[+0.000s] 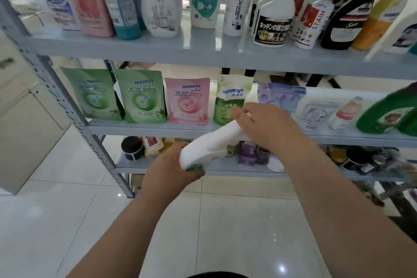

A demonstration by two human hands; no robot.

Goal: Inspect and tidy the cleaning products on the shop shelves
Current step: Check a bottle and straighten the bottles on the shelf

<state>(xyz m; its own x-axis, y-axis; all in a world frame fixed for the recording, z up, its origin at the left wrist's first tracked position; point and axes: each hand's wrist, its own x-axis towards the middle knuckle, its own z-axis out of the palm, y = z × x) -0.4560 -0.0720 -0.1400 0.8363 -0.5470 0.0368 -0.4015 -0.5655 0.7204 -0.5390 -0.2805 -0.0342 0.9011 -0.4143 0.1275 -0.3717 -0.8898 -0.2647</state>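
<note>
In the middle of the frame a white bottle (209, 142) is held in the air in front of the shelves, tilted so its base points to the lower left and its neck to the upper right. The left hand (171, 165) grips the base, fingers curled under it where a strip of teal label shows. The right hand (266, 126) is closed over the neck end, its fingers bent around the top, which hides the cap.

Across the top of the frame, the top shelf (203, 52) carries a row of upright bottles, among them a white one marked STAIN (313, 20) and a tall black bottle (352, 13) to the right. Behind the hands, the middle shelf (146, 130) holds standing pouches: two green pouches (142, 97) on the left, a pink pouch (187, 101) beside them, then a green-and-white pouch (230, 99) just behind the right hand's fingers. A green jug (388, 115) stands at the far right. The bottom shelf (225, 169) holds small jars and boxes, blurred. Glossy white floor tiles (67, 210) fill the lower frame.
</note>
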